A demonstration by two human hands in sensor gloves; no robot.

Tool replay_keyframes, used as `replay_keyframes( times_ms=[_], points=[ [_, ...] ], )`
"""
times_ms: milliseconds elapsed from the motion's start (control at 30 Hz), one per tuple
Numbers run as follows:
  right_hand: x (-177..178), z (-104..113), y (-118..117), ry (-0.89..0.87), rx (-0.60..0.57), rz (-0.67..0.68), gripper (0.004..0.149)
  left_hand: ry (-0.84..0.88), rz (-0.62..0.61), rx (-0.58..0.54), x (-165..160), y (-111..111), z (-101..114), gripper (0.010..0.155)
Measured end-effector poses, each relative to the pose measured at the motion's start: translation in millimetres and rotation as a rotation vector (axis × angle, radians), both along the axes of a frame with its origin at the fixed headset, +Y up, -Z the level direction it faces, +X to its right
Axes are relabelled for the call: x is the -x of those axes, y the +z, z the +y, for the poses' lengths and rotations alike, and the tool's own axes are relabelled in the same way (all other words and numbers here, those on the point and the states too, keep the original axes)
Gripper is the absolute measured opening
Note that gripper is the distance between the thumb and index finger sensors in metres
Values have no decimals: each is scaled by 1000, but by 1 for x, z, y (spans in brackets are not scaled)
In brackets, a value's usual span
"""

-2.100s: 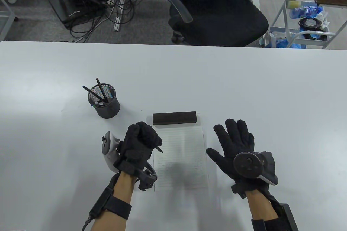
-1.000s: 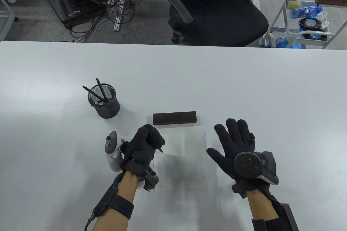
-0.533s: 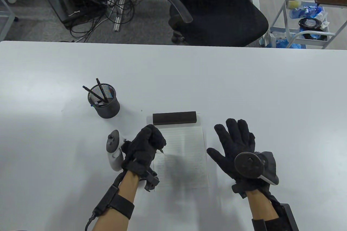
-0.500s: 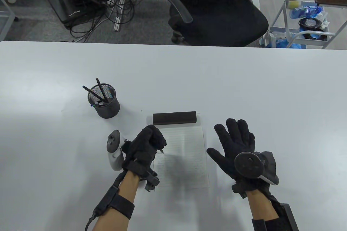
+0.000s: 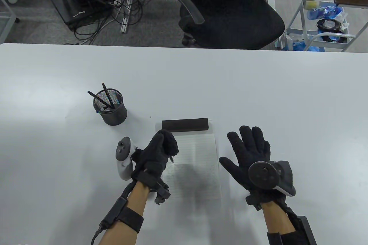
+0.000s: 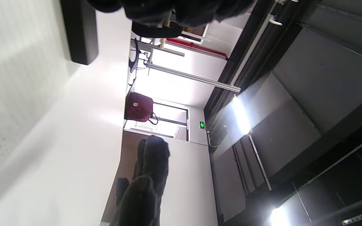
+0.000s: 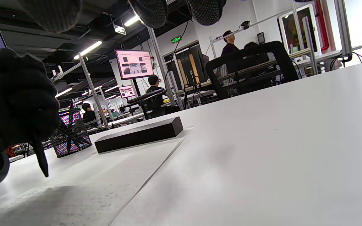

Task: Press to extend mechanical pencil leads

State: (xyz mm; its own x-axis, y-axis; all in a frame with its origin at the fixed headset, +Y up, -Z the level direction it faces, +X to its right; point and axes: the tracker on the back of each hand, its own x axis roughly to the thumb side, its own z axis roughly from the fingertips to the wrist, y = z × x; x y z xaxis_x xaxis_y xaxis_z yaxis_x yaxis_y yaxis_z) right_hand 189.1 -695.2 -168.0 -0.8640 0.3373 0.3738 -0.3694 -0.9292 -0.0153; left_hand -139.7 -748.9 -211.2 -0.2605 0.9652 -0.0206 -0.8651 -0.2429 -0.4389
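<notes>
A mesh cup (image 5: 110, 111) of pencils stands at far left. Beside it, the left hand (image 5: 156, 154) fists a mechanical pencil (image 5: 171, 158), tip down over the notepad (image 5: 198, 153); since two seconds ago it has edged right. Light, rigid and thin-leaded, the pencil likely wants a mid-barrel grip. The right hand (image 5: 248, 148) lies spread, empty.

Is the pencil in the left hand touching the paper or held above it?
Held above it. In the right wrist view the pencil tip points down from the left hand, with a gap before the paper.
</notes>
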Motion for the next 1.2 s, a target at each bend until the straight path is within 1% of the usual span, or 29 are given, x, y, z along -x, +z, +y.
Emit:
replay_keyframes(
  times_ms=[100, 200, 267, 400, 467, 567, 633, 667, 733, 767, 800, 867, 933, 1200],
  points=[
    [0, 0, 0, -3, 0, 2, 80, -64, 21, -71, 6, 0, 12, 51],
    [0, 2, 0, -4, -9, 5, 80, -146, 72, -85, 12, -2, 22, 49],
    [-1, 3, 1, -10, -13, 6, 80, -291, 126, -122, 23, -6, 32, 49],
    [-2, 3, 1, -17, -20, 7, 80, -445, 173, -165, 32, -10, 44, 50],
    [-2, 4, 1, -20, -23, 8, 80, -588, 192, -218, 37, -13, 52, 51],
    [-2, 4, 2, -20, -24, 13, 80, -749, 216, -284, 40, -17, 61, 52],
    [-2, 4, 2, -20, -25, 16, 80, -880, 257, -328, 41, -19, 68, 52],
    [-2, 4, 2, -22, -27, 16, 80, -968, 247, -359, 41, -21, 72, 52],
    [-2, 4, 2, -26, -29, 18, 80, -1141, 271, -410, 39, -22, 78, 51],
    [-2, 4, 2, -29, -28, 18, 80, -1256, 285, -446, 38, -24, 81, 50],
    [-2, 4, 2, -30, -28, 18, 79, -1321, 278, -464, 37, -25, 83, 50],
    [-2, 4, 2, -28, -31, 19, 80, -1431, 241, -457, 33, -27, 82, 49],
    [-2, 4, 2, -33, -30, 20, 80, -1532, 209, -470, 29, -31, 78, 49],
    [-3, 5, 3, -39, -33, 19, 80, -1752, 194, -483, 19, -43, 54, 50]
  ],
)
